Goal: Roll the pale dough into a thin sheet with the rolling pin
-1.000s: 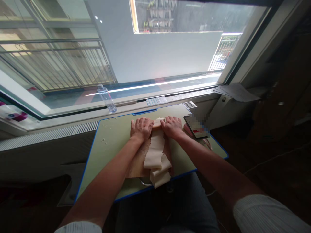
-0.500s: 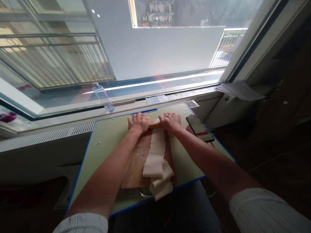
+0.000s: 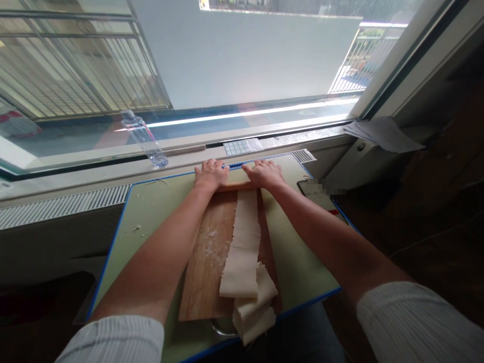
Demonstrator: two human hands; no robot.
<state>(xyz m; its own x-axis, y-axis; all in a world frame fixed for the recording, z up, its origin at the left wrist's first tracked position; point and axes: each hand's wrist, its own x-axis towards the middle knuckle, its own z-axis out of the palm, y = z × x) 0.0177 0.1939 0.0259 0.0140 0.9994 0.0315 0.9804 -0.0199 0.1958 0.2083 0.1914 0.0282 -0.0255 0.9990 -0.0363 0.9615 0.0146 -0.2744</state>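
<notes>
While hands (image 3: pixel 212 174) rest on rolling pin (image 3: pixel 238 186), phone (image 3: pixel 317 200) shows "00:25", partly pixelated.

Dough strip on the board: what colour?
The dough strip is pale cream; best seen in the head view.

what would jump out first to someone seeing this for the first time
Probably the long, pale, ragged-edged dough sheet running down the wooden board, its near end folded at the board's near edge. At its far end, the left hand and right hand rest over a wooden rolling pin. Beyond them, a clear plastic bottle on the windowsill stands out against the bright window.
</notes>
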